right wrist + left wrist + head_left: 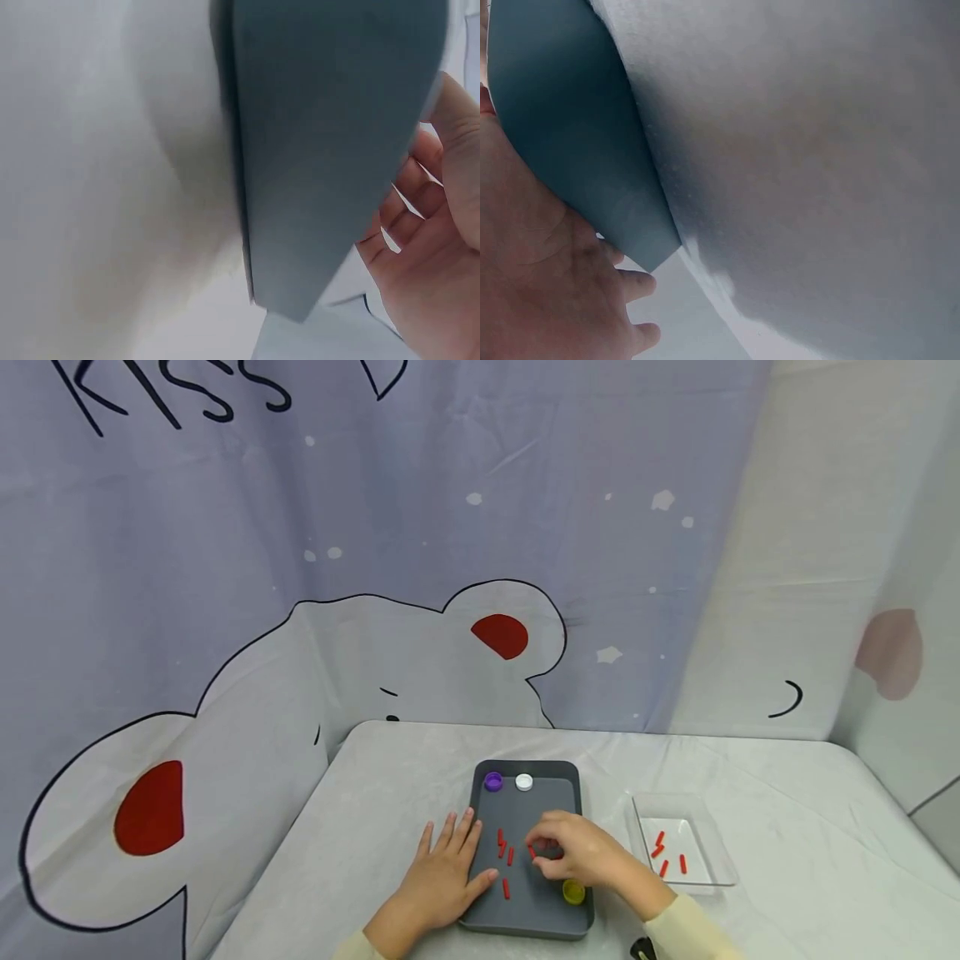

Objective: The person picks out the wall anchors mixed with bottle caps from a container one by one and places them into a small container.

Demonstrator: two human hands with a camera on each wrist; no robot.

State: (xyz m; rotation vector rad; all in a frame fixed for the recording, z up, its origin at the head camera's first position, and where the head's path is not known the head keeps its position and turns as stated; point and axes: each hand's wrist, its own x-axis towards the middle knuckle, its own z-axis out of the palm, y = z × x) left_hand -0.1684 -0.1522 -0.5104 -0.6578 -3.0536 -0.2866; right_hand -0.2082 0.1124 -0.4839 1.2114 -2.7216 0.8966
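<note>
A dark grey tray (552,797) lies on the white-covered table. Over its right half, my right hand (581,853) pinches a small red stick (532,852) between thumb and fingertips. My left hand (441,878) rests with spread fingers along the tray's left edge, its thumb reaching over the rim. Between the hands lie several loose red sticks (506,888). A purple cap (492,782) and a white cap (524,782) sit at the tray's far end; a yellow cap (573,892) is beneath my right wrist. Both wrist views show the tray's side, but not the pinched stick.
Right of the tray stands a clear plastic box (718,852) with several red sticks (682,863) inside. Part of a black object (642,948) shows at the bottom edge, by the right sleeve. A printed curtain (420,652) hangs behind the table (405,777).
</note>
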